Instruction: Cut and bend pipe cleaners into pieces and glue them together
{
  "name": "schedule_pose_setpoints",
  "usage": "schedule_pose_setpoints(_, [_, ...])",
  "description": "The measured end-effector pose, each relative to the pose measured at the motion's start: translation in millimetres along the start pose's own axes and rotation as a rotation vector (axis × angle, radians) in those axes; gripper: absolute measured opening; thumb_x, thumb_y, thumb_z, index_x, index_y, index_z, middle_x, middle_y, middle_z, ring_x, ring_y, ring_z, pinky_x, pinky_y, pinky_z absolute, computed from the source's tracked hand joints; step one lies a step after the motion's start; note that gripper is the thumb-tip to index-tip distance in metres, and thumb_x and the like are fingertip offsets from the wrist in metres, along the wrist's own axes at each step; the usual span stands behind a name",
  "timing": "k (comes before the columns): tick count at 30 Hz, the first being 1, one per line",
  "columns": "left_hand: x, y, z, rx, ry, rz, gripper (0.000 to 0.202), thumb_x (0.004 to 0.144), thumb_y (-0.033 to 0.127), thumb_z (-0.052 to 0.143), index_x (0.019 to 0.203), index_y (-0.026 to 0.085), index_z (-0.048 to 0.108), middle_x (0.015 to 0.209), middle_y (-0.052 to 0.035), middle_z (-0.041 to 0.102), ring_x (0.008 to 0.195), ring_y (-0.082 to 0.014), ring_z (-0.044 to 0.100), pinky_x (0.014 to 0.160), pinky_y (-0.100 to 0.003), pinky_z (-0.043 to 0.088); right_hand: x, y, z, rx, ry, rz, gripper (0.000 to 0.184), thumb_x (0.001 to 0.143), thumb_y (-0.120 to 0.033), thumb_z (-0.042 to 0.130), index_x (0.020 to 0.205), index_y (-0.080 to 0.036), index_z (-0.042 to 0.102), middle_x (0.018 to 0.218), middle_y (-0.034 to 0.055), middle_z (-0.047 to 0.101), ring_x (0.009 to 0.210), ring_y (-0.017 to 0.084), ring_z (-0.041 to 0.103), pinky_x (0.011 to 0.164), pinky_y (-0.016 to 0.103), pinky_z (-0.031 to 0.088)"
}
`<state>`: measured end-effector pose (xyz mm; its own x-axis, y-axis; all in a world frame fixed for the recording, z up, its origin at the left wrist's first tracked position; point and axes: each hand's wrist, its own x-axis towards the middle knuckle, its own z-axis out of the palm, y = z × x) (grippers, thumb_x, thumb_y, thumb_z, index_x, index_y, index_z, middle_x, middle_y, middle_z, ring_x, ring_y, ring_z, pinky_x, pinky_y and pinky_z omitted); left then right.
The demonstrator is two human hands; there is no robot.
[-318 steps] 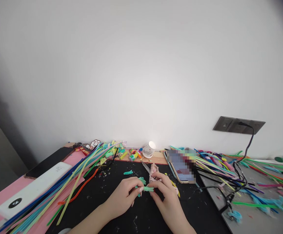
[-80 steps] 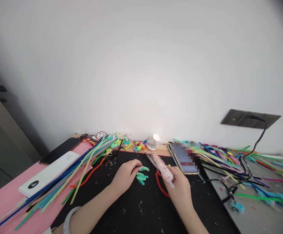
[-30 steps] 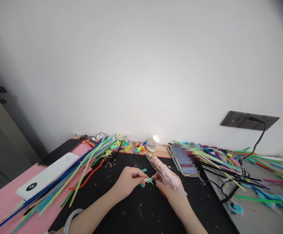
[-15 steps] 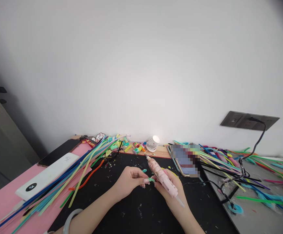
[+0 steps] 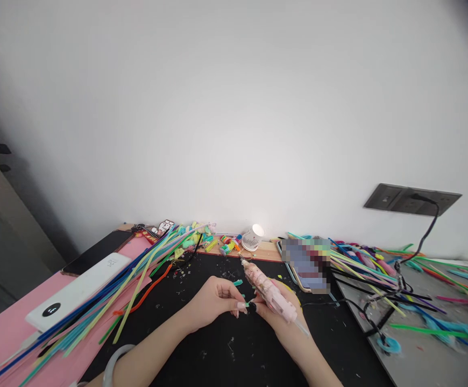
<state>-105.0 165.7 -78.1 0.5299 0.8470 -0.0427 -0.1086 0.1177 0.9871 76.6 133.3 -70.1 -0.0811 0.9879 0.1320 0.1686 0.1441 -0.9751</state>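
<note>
My left hand (image 5: 215, 301) is closed, its thumb and fingertips pinching a short green pipe cleaner piece (image 5: 247, 305) over the black mat. Most of that piece is hidden by fingers. Facing it, my right hand (image 5: 284, 330) is wrapped round a pink hot glue gun (image 5: 272, 295), whose nozzle points away towards the wall and whose clear glue stick pokes out behind. The right thumb and fingertip meet close to the green piece; whether they grip it too I cannot tell. A teal pipe cleaner bit (image 5: 238, 282) shows just beyond my left fingers.
Bundled pipe cleaners (image 5: 145, 279) lie at left beside a white power bank (image 5: 76, 293) and a dark tablet (image 5: 97, 251). A paper cup (image 5: 253, 237) and a phone (image 5: 304, 266) stand behind my hands. A black cable (image 5: 423, 244) runs from the wall socket (image 5: 413, 200) across the right side.
My two hands' fingertips have come closer together, and less of the green pipe cleaner piece shows between them. The glue gun has shifted very slightly with my right hand.
</note>
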Motion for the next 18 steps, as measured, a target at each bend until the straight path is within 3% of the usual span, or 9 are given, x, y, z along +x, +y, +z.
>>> schedule_pose_setpoints(5, [0.5,0.2,-0.4,0.011,-0.002,-0.007,0.018,0.063,0.027,0.069,0.068,0.01,0.064,0.062,-0.003,0.064,0.055,-0.0114,0.056,0.058,-0.025,0.045,0.8,1.3,0.0,0.005,0.043,0.021,0.018,0.062,-0.025,0.066,0.076,-0.019,0.055,0.068,0.0014,0.062,0.062,0.019,0.059,0.057,0.026,0.045])
schedule_pose_setpoints(12, [3.8,-3.1,-1.5,0.111,-0.006,0.029,0.021,0.07,0.03,0.063,0.071,0.01,0.065,0.066,-0.0046,0.066,0.054,-0.011,0.056,0.054,-0.023,0.042,0.3,-5.7,-0.8,-0.045,0.063,-0.051,0.011,0.069,-0.024,0.06,0.076,-0.017,0.058,0.073,0.0037,0.063,0.068,0.019,0.058,0.063,0.026,0.045])
schedule_pose_setpoints(18, [2.5,-3.1,0.7,0.128,0.042,0.07,0.022,0.069,0.032,0.063,0.071,0.011,0.063,0.065,-0.0033,0.064,0.055,-0.0115,0.055,0.058,-0.025,0.045,3.7,-1.1,1.5,-0.08,0.069,0.015,0.013,0.064,-0.023,0.062,0.075,-0.018,0.058,0.07,0.0034,0.063,0.066,0.02,0.059,0.063,0.029,0.047])
